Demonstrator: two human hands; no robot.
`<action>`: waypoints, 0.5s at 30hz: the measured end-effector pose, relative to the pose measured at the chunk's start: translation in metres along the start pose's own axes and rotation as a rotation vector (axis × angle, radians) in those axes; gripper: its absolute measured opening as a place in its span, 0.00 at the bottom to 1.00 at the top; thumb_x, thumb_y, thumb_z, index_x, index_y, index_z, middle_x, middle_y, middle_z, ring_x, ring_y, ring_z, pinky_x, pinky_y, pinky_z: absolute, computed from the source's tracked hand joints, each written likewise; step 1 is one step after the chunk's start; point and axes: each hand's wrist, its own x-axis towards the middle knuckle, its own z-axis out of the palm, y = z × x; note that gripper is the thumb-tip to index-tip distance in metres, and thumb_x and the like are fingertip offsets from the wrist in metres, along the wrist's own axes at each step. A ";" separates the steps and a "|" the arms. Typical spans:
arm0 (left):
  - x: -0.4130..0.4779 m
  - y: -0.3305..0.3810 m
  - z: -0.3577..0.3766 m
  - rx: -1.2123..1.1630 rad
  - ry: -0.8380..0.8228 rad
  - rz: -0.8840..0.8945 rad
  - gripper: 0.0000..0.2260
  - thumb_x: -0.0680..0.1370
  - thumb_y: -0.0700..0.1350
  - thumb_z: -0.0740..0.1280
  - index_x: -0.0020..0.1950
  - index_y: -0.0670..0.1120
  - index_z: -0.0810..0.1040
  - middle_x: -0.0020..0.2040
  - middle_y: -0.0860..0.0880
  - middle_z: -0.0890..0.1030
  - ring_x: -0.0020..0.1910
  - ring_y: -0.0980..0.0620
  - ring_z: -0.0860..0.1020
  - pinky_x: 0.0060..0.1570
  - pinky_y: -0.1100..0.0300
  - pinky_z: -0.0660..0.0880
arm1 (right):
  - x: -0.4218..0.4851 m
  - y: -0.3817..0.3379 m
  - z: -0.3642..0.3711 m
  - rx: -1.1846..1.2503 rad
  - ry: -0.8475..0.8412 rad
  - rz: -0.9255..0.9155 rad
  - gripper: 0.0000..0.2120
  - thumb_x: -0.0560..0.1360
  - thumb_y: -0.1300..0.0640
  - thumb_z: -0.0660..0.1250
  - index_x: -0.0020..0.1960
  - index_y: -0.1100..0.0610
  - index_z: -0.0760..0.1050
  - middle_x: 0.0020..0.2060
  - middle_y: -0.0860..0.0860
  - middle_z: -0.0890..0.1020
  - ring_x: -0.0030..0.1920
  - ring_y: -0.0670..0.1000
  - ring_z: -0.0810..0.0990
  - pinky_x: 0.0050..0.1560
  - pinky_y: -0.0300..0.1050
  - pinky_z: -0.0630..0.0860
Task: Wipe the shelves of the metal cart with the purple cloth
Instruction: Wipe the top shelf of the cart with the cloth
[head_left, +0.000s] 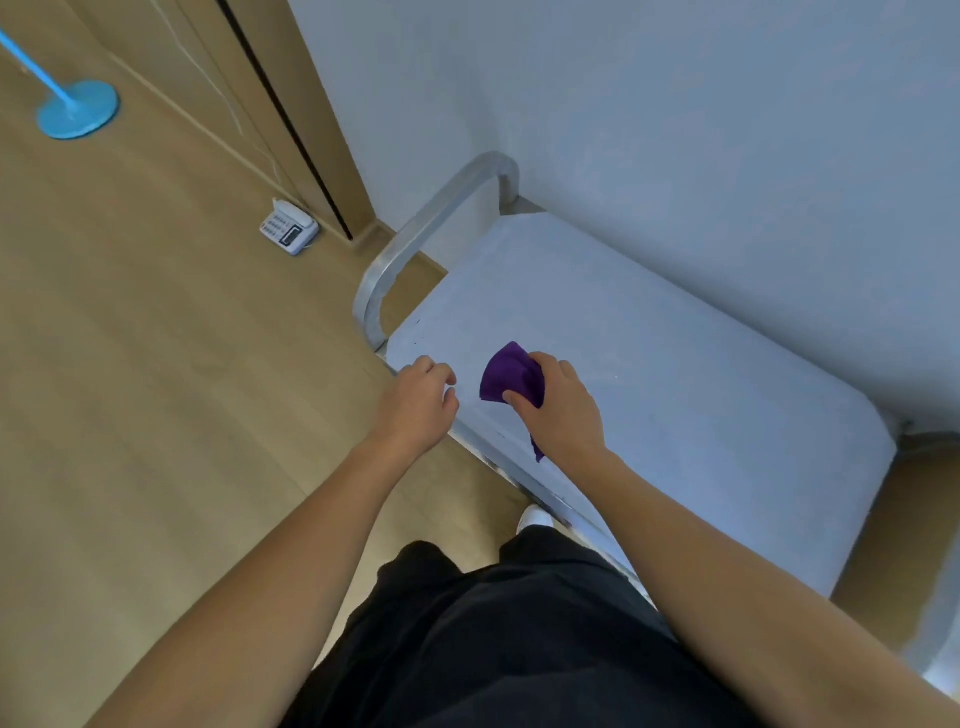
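A blue round stand base sits on the wooden floor at far left, with a white desk telephone lying on the floor by a door frame. Next comes the metal cart, parked along a pale wall, its tubular handle arching over the left end. A person in black trousers stands at the cart's near side, one white shoe showing beneath it. The left hand hovers at the near-left corner of the top shelf, fingers loosely curled and holding nothing; whether it touches the rim cannot be told. Just to its right, the purple cloth lies bunched on the shelf close to the near edge, by the handle end. The right hand grips it from the right, thumb hooked under the near fold, with a tail of fabric hanging below the wrist. The shelf's long axis runs from the handle end away to the rounded right end, so nearly all of the bare metal lies to the right of the cloth and beyond it. The wiping looks to be at an early stage; a stroke along that axis, led by the right hand, would likely cover most ground. The lower shelves are hidden under the top one.
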 end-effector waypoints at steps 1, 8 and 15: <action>0.008 -0.008 0.001 0.009 -0.018 0.008 0.11 0.80 0.46 0.61 0.59 0.45 0.77 0.58 0.47 0.76 0.52 0.48 0.76 0.45 0.56 0.74 | 0.002 -0.002 0.006 0.006 0.000 0.024 0.26 0.76 0.44 0.65 0.70 0.50 0.63 0.60 0.49 0.73 0.53 0.51 0.78 0.48 0.44 0.76; 0.070 -0.046 0.016 0.051 -0.165 0.184 0.12 0.80 0.45 0.62 0.61 0.43 0.76 0.59 0.45 0.75 0.56 0.46 0.75 0.52 0.52 0.74 | 0.026 -0.031 0.057 0.019 0.086 0.185 0.27 0.76 0.44 0.65 0.70 0.52 0.63 0.60 0.52 0.73 0.53 0.54 0.78 0.50 0.51 0.78; 0.116 -0.070 0.032 0.080 -0.228 0.370 0.12 0.78 0.40 0.61 0.61 0.40 0.74 0.62 0.43 0.72 0.58 0.44 0.73 0.51 0.53 0.74 | 0.065 -0.049 0.107 0.015 0.275 0.429 0.29 0.78 0.47 0.63 0.74 0.53 0.58 0.65 0.54 0.69 0.62 0.56 0.71 0.57 0.51 0.74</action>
